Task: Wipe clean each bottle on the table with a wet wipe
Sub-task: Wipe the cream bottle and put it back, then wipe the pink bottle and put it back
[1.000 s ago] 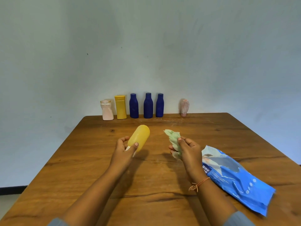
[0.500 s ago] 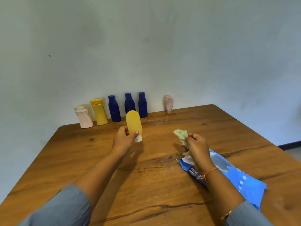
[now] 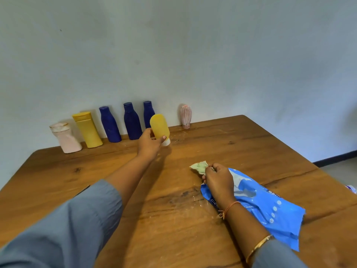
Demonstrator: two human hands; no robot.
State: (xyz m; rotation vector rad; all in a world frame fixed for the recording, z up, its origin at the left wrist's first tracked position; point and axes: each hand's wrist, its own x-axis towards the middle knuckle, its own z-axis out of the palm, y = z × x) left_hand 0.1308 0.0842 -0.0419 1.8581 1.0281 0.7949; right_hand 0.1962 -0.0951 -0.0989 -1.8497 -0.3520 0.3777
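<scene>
My left hand (image 3: 148, 145) grips a rounded yellow bottle (image 3: 160, 127) with a white cap at its lower end, held nearly upright far out near the back row. My right hand (image 3: 219, 179) holds a crumpled pale green wet wipe (image 3: 199, 166) low over the table, just above the blue wipes packet (image 3: 266, 207). Along the wall stand a pale pink bottle (image 3: 65, 138), a yellow flip-top bottle (image 3: 87, 130), three dark blue bottles (image 3: 110, 124) (image 3: 132, 121) (image 3: 147, 113) and a small pink ribbed bottle (image 3: 185, 116).
The wooden table (image 3: 173, 219) has pale smears and scratches at its middle. Its right edge runs diagonally, with floor and a dark skirting strip beyond. A small whitish object (image 3: 352, 188) peeks in at the right frame edge.
My left hand has carried the yellow bottle forward to the back row and turned it upright. My right hand with the wipe has dropped down onto the blue packet. The view has swung left.
</scene>
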